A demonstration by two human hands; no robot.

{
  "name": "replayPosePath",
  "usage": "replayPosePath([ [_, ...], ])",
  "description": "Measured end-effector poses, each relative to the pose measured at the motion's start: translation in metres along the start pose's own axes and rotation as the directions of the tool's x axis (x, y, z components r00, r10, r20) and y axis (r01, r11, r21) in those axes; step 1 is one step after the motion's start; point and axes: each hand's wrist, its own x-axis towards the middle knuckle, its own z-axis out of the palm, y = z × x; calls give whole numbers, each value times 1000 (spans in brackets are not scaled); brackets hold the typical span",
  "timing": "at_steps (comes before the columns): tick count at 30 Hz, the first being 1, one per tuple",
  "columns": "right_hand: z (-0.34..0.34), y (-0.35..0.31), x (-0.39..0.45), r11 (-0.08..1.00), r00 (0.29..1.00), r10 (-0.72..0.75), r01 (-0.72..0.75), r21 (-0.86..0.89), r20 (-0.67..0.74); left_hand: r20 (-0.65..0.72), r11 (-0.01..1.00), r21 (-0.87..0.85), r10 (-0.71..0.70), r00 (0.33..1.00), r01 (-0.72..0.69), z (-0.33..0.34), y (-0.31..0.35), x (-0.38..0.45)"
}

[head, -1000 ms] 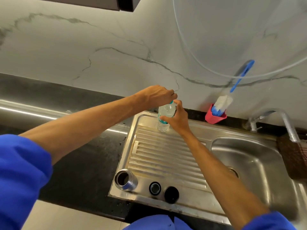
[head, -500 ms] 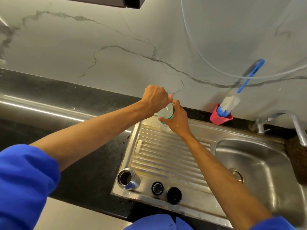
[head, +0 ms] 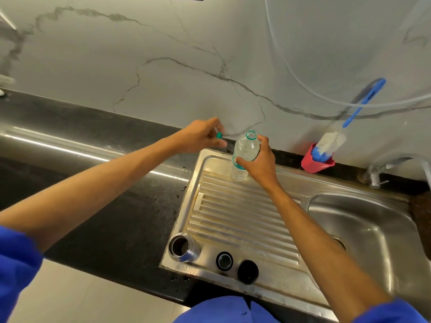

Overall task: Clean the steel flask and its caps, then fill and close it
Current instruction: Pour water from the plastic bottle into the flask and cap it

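Your left hand (head: 200,136) is stretched far over the black counter (head: 105,206) and pinches a small green cap (head: 219,135). Your right hand (head: 257,159) grips the open plastic bottle (head: 245,152), which stands at the far end of the ribbed drainboard (head: 238,217). The steel flask (head: 184,247) stands open at the near left corner, its two caps (head: 224,261) just right of it. Behind is a marble wall (head: 163,54).
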Motion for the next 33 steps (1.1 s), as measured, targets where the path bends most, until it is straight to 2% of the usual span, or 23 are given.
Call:
replayPosePath([
  [2, 0, 3, -2, 1000, 1000, 5, -5, 12, 3, 21, 1000, -22, 2, 1000, -2, 23, -29, -12],
  [7, 2, 5, -3, 1000, 1000, -16, 16, 16, 10, 87, 984, -132, -111, 990, 122, 95, -97, -54],
  [11, 3, 8, -4, 999, 1000, -27, 27, 20, -6, 90, 993, -42, -106, 990, 110, 141, -143, -84],
  [13, 4, 10, -5, 999, 999, -38, 39, 20, -27, 74, 988, -70, -129, 989, 134, 151, -158, -92],
  [18, 7, 12, -4, 999, 998, -40, 41, 28, -38, 48, 983, -133, -124, 991, 130, 171, -171, -92],
  [25, 10, 10, -5, 995, 996, -53, 58, 79, -69, 21, 991, -77, -109, 994, 111, 184, -167, -77],
  [31, 14, 9, -5, 985, 999, -18, 25, 169, -42, -164, 975, -182, -159, 973, 129, 169, -164, -103],
  [33, 19, 11, -5, 978, 1000, 4, -1, 211, -16, -173, 959, -227, -209, 962, 168, 164, -164, -126],
])
